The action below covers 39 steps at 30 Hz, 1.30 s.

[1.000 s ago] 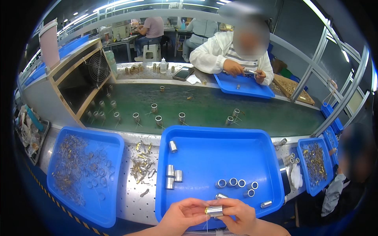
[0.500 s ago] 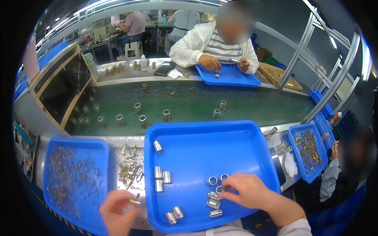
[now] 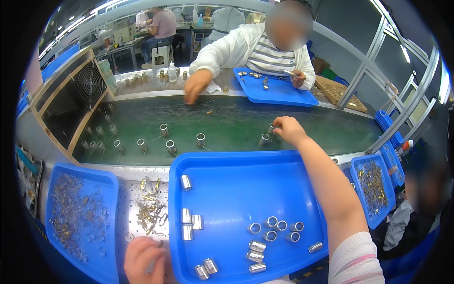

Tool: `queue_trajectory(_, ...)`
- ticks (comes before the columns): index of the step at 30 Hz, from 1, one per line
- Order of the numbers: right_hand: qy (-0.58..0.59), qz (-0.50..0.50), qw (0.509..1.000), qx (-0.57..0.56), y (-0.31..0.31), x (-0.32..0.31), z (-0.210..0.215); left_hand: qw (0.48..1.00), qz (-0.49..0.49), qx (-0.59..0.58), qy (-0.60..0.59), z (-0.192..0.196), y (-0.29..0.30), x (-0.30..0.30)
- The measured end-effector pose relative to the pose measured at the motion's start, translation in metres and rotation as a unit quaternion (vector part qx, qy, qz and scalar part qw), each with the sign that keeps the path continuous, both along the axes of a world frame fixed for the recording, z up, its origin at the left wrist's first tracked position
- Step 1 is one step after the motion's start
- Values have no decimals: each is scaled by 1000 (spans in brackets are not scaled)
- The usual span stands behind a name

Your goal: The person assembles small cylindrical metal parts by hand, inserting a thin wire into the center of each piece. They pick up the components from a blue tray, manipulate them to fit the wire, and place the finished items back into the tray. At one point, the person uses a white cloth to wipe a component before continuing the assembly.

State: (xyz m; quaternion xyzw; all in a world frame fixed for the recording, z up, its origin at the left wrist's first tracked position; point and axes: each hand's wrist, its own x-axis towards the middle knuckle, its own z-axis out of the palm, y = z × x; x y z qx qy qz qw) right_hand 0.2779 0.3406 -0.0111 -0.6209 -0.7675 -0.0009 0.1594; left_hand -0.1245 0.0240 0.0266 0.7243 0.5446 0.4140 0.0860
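Note:
My right hand (image 3: 289, 128) reaches over the green conveyor belt (image 3: 227, 120), fingers closed on a short metal cylinder (image 3: 271, 128). Another open-ended cylinder (image 3: 264, 138), with thin wires at its foot, stands just beside it. My left hand (image 3: 144, 258) is curled at the lower left, beside loose brass clips (image 3: 150, 210) on the perforated metal surface; its fingertips are blurred and what they hold is hidden. Between my arms lies a large blue tray (image 3: 222, 189). Several shiny metal cylinders (image 3: 270, 235) stand or lie on its right side, others (image 3: 187, 231) on its left.
A blue tray (image 3: 113, 217) of thin wires and rings lies at left. Another blue tray (image 3: 353, 177) of small brass parts is at right. More cylinders (image 3: 170, 146) stand along the belt. Across it, a co-worker's hand (image 3: 196, 86) reaches over the belt's far edge, near a blue tray (image 3: 283, 98).
My right hand has left the cylinders in the large tray and reached forward to the belt. My left hand has shifted slightly downward. The co-worker's hand has moved left from their tray.

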Motion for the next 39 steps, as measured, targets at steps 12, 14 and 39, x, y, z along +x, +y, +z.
queue_trajectory(12,251,-14,964,-85,-9,18,13,975,-188,-33,-113,-20,6,32)
queue_trajectory(14,296,0,951,-92,-25,16,19,975,-195,-32,-104,-21,7,36)
queue_trajectory(39,386,166,904,-75,-193,41,87,981,-185,-43,-37,-23,2,55)
